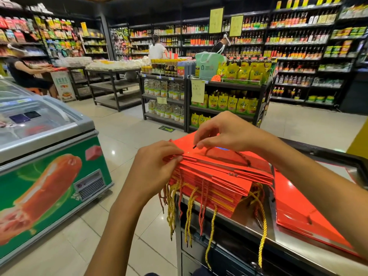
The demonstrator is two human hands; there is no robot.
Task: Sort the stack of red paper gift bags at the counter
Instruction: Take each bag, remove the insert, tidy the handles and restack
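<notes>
The stack of red paper gift bags [215, 182] is lying flat at the near corner of the worktop [249, 234], its open ends turned toward the person so that the red and gold cord handles [191, 208] are dangling over the edge. That placing looks deliberate: with the mouths facing out, the layers can be thumbed through like pages. A second, thinner pile of red bags [298, 212] is lying just beside the stack on its right, probably where sorted ones are going (that is my guess, not something I can confirm).

The left hand [153, 168] is curling its fingers against the upper left edge of the stack, pinching or pressing the top few bag edges, seemingly to keep the rest from sliding. The right hand [223, 132] is hovering over the top bag [225, 154] with fingers bent down, thumb and forefinger pinching the dark tip of a cord at the bag's surface. Neither hand is slack; both are closing on part of the stack.

A chest freezer [45, 156] is standing well apart to the left, across the tiled floor.
</notes>
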